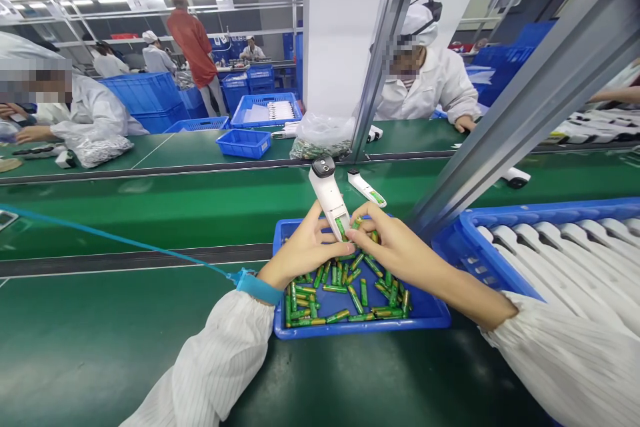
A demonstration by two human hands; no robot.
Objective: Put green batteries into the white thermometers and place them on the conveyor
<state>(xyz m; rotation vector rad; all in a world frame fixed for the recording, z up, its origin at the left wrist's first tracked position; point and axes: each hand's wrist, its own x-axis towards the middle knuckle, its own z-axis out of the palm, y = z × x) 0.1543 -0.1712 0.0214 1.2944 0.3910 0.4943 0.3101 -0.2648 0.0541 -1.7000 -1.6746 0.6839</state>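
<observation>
Over a blue bin, my left hand (306, 243) is closed around a white forehead thermometer (327, 192) with a black sensor end pointing up and away. Its battery compartment faces me, and a green battery (341, 227) lies in it. The fingers of my right hand (387, 237) are bent at the compartment's lower end, holding green-and-gold batteries (357, 223); the fingers partly hide them. Below both hands, the blue bin (363, 329) holds many loose batteries (355, 299). A blue wrist strap (260, 288) with a cord circles my left wrist.
Another thermometer (367, 188) lies on the green conveyor (150, 207) beyond the bin. At right stands a blue crate (467, 227) of white thermometers (555, 260). A slanted metal post (500, 107) rises between. Co-workers in white sit across the line, near a plastic bag (323, 137).
</observation>
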